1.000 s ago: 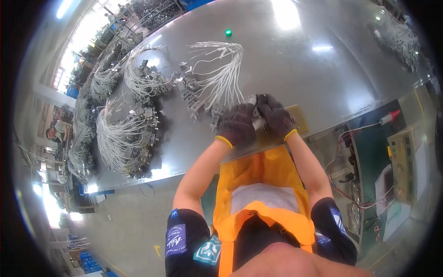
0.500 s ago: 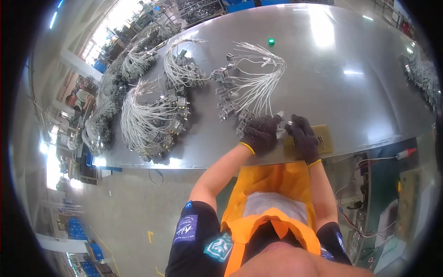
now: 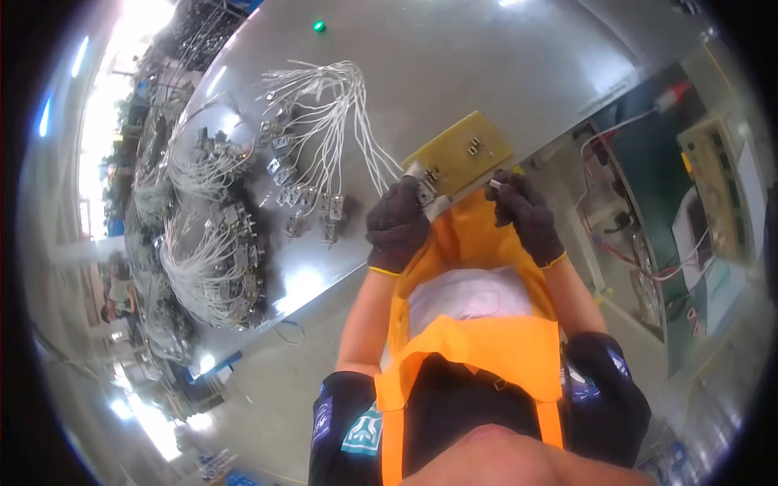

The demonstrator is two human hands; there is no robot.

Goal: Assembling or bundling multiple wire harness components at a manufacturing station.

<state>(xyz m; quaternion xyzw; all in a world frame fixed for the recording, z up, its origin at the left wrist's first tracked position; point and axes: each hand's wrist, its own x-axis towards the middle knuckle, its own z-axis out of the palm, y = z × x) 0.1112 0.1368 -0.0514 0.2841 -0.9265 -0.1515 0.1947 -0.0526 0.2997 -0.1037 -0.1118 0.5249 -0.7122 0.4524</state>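
Observation:
My left hand [image 3: 399,225], in a dark glove with a yellow cuff, is closed on a small metal box with white wires [image 3: 425,191]. That box is at the left end of a yellow plate [image 3: 454,154], near the table's front edge. Metal fittings [image 3: 474,147] stand up from the plate. Just off the plate's near right side, my gloved right hand [image 3: 527,215] pinches a small silver metal piece [image 3: 495,185]. White wires [image 3: 348,101] run from the left hand's area up into a loose bundle, with several similar metal boxes [image 3: 304,197] lying along it.
Further left on the metal table [image 3: 502,65] lie more bundles of white-wired metal boxes [image 3: 215,267]. A small green light [image 3: 319,27] shows at the far side. To the right, beyond the table edge, are a cable with a red-and-white plug [image 3: 671,96] and a green surface [image 3: 640,170].
The view has turned, so the table lies slanted. My right hand has come off the plate toward me with the silver piece, and my left hand is now at the plate's left end.

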